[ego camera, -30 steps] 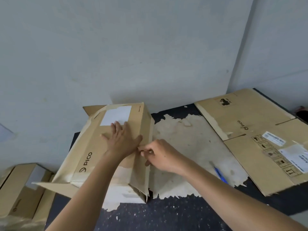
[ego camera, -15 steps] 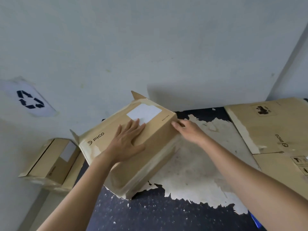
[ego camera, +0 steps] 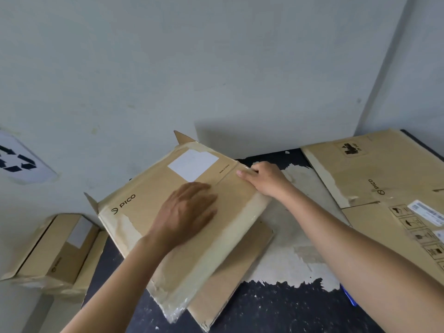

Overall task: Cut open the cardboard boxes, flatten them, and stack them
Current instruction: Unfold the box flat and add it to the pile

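1. While the left hand (ego camera: 187,210) lies palm-down on the top face of the box (ego camera: 144,207), fingers loose against the cardboard, the right hand (ego camera: 266,180) grips the box's far right corner, thumb on top and fingers curled over the edge.
2. The hands are apart, both on the same box.
3. The box lies mid-surface (ego camera: 276,308), turned at an angle with its top face sloping. It reads PICO and bears a white label (ego camera: 192,164). Clear tape runs along its near right edge.
4. A flap (ego camera: 240,267) sticks out from under the box toward the lower right, flat on the surface.
5. A flat box (ego camera: 360,169) lies on the surface to the right, apart from the held one.
6. A second box (ego camera: 55,248) sits off the surface's left edge, lower down.
7. A blue object (ego camera: 348,296) shows just beside the right forearm, mostly hidden.
8. A sign (ego camera: 16,162) with recycling arrows is stuck to the wall (ego camera: 216,68) at left.
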